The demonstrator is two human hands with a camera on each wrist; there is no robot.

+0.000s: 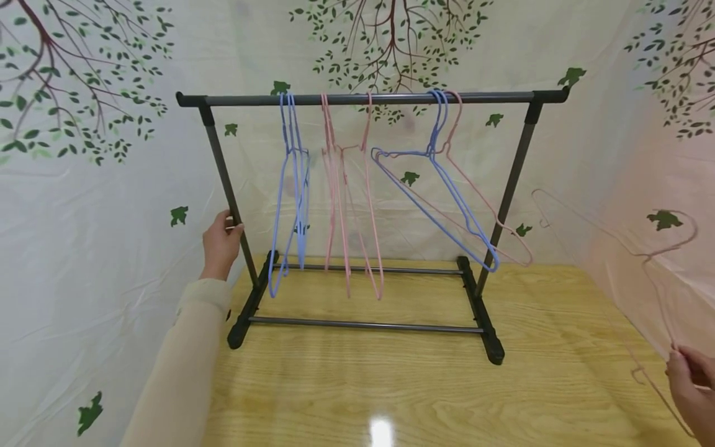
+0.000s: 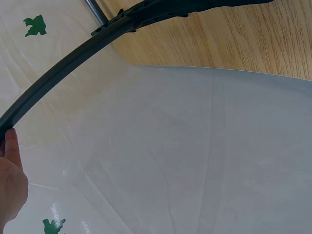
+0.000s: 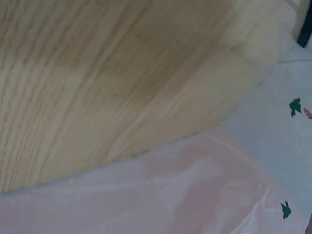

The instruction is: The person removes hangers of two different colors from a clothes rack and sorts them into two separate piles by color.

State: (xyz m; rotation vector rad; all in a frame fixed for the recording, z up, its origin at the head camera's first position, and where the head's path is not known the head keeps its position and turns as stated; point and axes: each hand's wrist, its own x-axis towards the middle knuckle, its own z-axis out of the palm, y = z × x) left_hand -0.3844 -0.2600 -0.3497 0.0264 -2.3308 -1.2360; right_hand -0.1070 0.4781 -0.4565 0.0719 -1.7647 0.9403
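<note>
A black clothes rack (image 1: 357, 99) stands on the wooden surface. My left hand (image 1: 220, 245) grips its left upright (image 1: 226, 174) partway down; the left wrist view shows fingers (image 2: 13, 146) against the black tube. At the far right, my right hand (image 1: 692, 379) pinches a pink wire hanger (image 1: 648, 254) by one side, off the rack, with its hook pointing up and right. On the rail hang blue hangers (image 1: 301, 230) at left, pink hangers (image 1: 326, 115) in the middle, and more blue hangers (image 1: 431, 149) beside a pink hanger (image 1: 460, 112) at right.
Pale sheeting (image 1: 100, 248) printed with branches and green leaves surrounds the wooden tabletop (image 1: 363, 385) at the back and sides. The rack's black feet (image 1: 486, 329) and two low crossbars (image 1: 363, 324) rest near the back.
</note>
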